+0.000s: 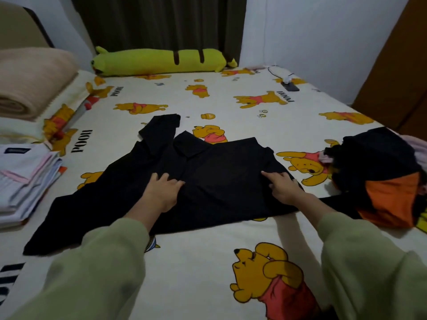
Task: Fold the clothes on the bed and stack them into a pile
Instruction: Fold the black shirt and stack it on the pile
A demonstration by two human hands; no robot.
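Hands, left hand [164,190]; right hand [284,185], press flat on black shirt [221,172].

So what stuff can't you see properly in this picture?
Head view only:
- Black shirt: too dark to show its folds; partly covered by the left hand and right hand.
- Unfolded heap: cut by the right edge, so no count of the clothes.
- Folded pile: cut by the left edge.
- Small dark thing on a cable: too small to name.
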